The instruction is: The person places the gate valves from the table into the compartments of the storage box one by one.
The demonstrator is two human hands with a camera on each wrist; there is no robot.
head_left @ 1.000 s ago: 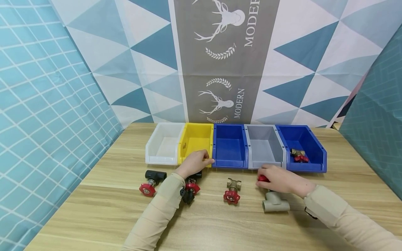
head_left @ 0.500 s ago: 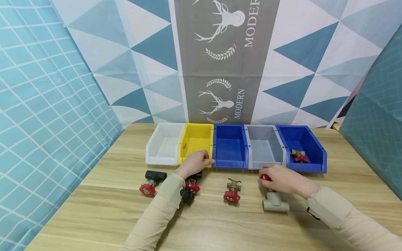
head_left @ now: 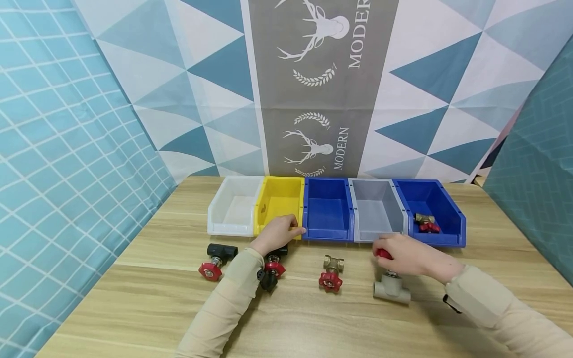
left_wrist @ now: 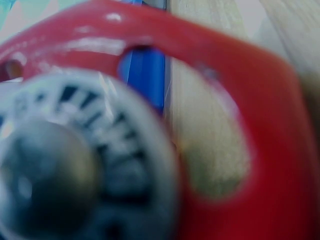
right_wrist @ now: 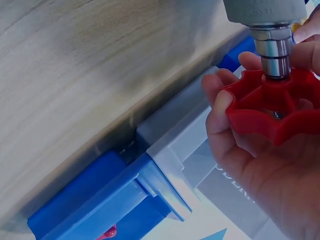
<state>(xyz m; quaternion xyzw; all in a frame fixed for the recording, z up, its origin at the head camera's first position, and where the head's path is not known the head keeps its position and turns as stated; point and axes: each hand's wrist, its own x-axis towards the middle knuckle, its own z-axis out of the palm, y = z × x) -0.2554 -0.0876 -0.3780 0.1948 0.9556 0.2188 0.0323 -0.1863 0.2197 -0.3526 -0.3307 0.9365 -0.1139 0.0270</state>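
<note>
My right hand (head_left: 403, 253) grips the red handwheel (right_wrist: 275, 107) of a valve with a grey tee-shaped body (head_left: 391, 290), in front of the grey bin (head_left: 380, 235). Its fingers curl round the wheel's rim in the right wrist view. My left hand (head_left: 278, 231) rests at the front right corner of the yellow bin (head_left: 265, 199), thumb beside the middle blue bin (head_left: 329, 233); its fingertips are hidden. Under the left wrist lies a black-bodied valve with a red wheel (head_left: 274, 269), partly covered. A red handwheel (left_wrist: 270, 100) fills the left wrist view.
A black valve (head_left: 217, 261) lies at left and a brass valve (head_left: 331, 273) in the middle of the wooden table (head_left: 313, 323). The white bin (head_left: 230, 228) ends the row at left. The right blue bin (head_left: 447, 238) holds another brass valve (head_left: 426, 223).
My right hand has shifted slightly right with the handwheel, and the grey valve has turned a little. The left hand stays where it was.
</note>
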